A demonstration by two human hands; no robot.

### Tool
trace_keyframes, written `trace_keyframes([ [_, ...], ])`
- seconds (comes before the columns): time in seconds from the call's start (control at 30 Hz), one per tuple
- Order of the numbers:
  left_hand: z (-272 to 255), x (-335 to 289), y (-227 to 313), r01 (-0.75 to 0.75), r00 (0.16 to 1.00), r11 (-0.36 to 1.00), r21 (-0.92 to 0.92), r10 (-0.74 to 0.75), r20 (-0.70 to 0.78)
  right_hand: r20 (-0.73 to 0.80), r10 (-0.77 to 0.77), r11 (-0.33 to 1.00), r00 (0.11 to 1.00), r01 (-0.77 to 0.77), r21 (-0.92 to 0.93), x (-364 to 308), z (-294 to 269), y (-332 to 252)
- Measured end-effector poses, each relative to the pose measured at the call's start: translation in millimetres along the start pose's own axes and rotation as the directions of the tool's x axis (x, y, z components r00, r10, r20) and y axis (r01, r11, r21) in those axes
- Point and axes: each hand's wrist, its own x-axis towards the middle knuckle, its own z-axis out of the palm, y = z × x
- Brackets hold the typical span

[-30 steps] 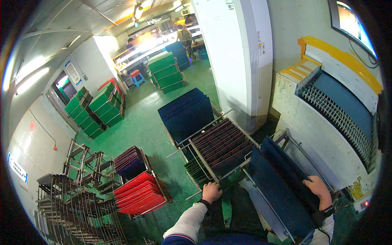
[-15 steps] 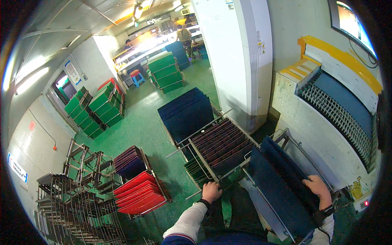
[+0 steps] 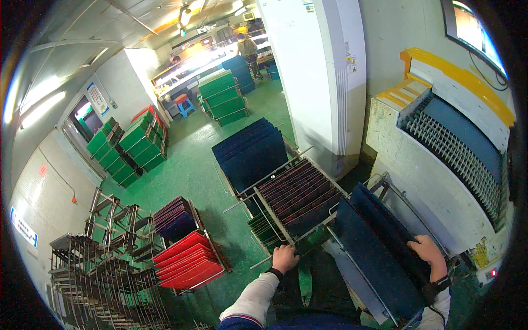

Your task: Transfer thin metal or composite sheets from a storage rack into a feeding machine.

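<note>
My left hand (image 3: pixel 285 259) is closed on the near corner of a metal rack (image 3: pixel 275 215) that holds several thin dark panels (image 3: pixel 300 190) standing in a row. To the right, another wire rack (image 3: pixel 360 268) carries large dark blue panels (image 3: pixel 366 242) set on edge and leaning together. At the right side of those panels is my right hand (image 3: pixel 428 257), its fingers curled over a panel's edge; the fingertips are partly hidden. Dark bands circle both wrists.
A conveyor machine (image 3: pixel 451 148) with rows of rollers stands at the right, beside a tall white cabinet (image 3: pixel 313 71). Beyond the near racks stand more dark blue panels (image 3: pixel 250 154). Red panels (image 3: pixel 190 261) and bare metal racks (image 3: pixel 104 275) occupy the left. Green panel stacks (image 3: pixel 223 96) stand farther off.
My hands and the racks stay in place. At the far bench, a seated person's head has shifted slightly lower.
</note>
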Motion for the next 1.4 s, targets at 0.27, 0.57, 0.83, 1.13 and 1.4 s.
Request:
trace_keyframes([
  [0.27,-3.8,0.2,2.3,0.008,1.0,1.0,-0.003,-0.008,0.007,0.005,-0.009,1.0,1.0,0.009,-0.015,-0.3,-1.4,-0.8],
  [0.57,-5.4,2.7,2.3,0.028,0.996,1.0,-0.006,-0.027,0.084,-0.009,0.013,1.0,1.0,-0.013,-0.014,-1.6,-0.8,-3.4],
  [0.83,-3.0,0.1,2.8,0.008,1.0,1.0,0.001,-0.008,0.007,0.004,0.022,0.999,1.0,-0.022,0.028,-2.5,-1.2,-5.8],
  [1.13,-2.8,-1.7,1.5,0.007,1.0,1.0,0.005,-0.007,-0.006,0.006,-0.004,1.0,1.0,0.004,0.026,2.6,1.5,5.5],
  [1.4,-2.3,-0.9,2.9,0.018,1.0,1.0,-0.009,-0.018,0.003,0.0,-0.018,1.0,1.0,0.018,-0.021,2.5,0.3,5.8],
])
